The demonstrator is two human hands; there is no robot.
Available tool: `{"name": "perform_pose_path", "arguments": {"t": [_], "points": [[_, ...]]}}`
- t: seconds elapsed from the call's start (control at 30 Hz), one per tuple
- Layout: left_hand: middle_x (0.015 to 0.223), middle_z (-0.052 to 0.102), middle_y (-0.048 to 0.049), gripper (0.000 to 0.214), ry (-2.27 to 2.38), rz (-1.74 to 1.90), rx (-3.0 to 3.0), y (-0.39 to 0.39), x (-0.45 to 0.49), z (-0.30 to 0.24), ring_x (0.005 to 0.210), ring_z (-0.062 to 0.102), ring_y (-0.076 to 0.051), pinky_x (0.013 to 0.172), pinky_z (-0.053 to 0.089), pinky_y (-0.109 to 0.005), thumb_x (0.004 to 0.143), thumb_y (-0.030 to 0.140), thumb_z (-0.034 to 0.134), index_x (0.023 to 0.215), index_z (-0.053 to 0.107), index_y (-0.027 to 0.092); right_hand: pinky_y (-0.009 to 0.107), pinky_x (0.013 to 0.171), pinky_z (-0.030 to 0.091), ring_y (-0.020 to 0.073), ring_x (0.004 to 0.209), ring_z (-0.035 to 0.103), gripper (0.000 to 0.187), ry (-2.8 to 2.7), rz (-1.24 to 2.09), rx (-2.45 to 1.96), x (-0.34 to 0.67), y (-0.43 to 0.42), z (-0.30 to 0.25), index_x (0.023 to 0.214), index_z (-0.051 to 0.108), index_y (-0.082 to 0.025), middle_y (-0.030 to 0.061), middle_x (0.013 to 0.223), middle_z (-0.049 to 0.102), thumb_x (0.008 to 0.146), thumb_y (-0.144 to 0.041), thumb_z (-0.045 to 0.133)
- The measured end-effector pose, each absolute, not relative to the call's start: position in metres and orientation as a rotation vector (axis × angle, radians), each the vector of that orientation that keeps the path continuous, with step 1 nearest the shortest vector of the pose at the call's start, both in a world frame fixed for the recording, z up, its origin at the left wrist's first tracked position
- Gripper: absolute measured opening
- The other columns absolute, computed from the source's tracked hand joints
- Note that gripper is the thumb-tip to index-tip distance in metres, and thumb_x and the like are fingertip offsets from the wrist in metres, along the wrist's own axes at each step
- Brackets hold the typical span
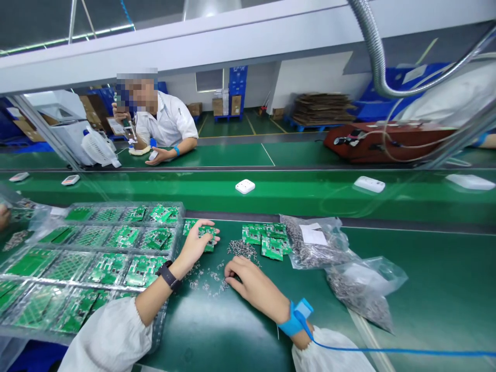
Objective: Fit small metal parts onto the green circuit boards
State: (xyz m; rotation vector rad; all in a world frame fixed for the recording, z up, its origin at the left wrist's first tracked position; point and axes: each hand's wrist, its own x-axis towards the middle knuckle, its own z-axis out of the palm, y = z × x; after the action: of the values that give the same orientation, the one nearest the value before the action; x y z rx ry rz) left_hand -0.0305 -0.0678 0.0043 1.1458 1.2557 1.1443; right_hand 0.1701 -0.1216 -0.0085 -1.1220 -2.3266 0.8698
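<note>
My left hand point(197, 242), with a dark watch strap on its wrist, grips a green circuit board point(210, 246) at the table, its fingers bent over the board. To the right, my right hand point(253, 283) wears a blue wrist strap, and its curled fingertips touch down among small metal parts point(212, 279) scattered on the green table. What those fingertips hold, if anything, is too small to name. Just beyond them lies a denser pile of small metal pieces point(243, 249). Several green circuit boards point(272, 248) rest beside that pile.
A clear compartment tray point(176, 247) with many boards stands at left. Two plastic bags of metal parts, a nearer bag point(362, 294) and a farther bag point(315, 243), lie at right. White devices point(245, 186) sit on the green conveyor point(310, 194). A co-worker point(168, 121) sits opposite.
</note>
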Motion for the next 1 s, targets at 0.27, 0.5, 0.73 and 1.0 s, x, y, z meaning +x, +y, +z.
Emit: {"name": "perform_pose_path", "arguments": {"t": [0.27,0.5,0.73,1.0], "points": [[0.105,0.076,-0.0062,0.030,1.238,1.059,1.216,-0.071,-0.030,0.001,0.083,0.077,-0.017,0.082,0.057,-0.030,0.082,0.018,0.063,0.112,0.061,0.020,0.034,0.084,0.049,0.0225,0.095,0.066,0.010,-2.238,0.855,-1.102,0.171,-0.118,-0.008,0.103,0.070,-0.024,0.0027,0.097,0.073,0.103,-0.023,0.061],[0.103,0.076,-0.0069,0.029,1.209,1.031,1.256,-0.071,-0.028,-0.002,0.083,0.076,-0.019,0.077,0.057,-0.030,0.080,0.017,0.063,0.109,0.061,0.019,0.041,0.089,0.051,0.0280,0.100,0.062,0.005,-2.383,0.477,-1.276,0.153,-0.107,-0.017,0.102,0.070,-0.021,0.0073,0.101,0.070,0.099,-0.019,0.066],[0.105,0.075,-0.0068,0.029,1.189,0.994,1.268,-0.073,-0.029,-0.001,0.086,0.076,-0.018,0.080,0.057,-0.030,0.081,0.015,0.060,0.110,0.061,0.019,0.040,0.084,0.052,0.0280,0.098,0.059,0.008,-2.458,0.359,-1.318,0.145,-0.111,-0.022,0.099,0.062,-0.019,0.0089,0.103,0.063,0.098,-0.011,0.062],[0.104,0.075,-0.0067,0.026,1.194,1.009,1.259,-0.072,-0.026,-0.004,0.083,0.077,-0.017,0.074,0.055,-0.026,0.084,0.013,0.063,0.109,0.062,0.019,0.039,0.082,0.049,0.0263,0.094,0.056,0.011,-2.401,0.418,-1.275,0.159,-0.109,-0.024,0.092,0.059,-0.022,0.0067,0.100,0.062,0.098,-0.013,0.063]]}}
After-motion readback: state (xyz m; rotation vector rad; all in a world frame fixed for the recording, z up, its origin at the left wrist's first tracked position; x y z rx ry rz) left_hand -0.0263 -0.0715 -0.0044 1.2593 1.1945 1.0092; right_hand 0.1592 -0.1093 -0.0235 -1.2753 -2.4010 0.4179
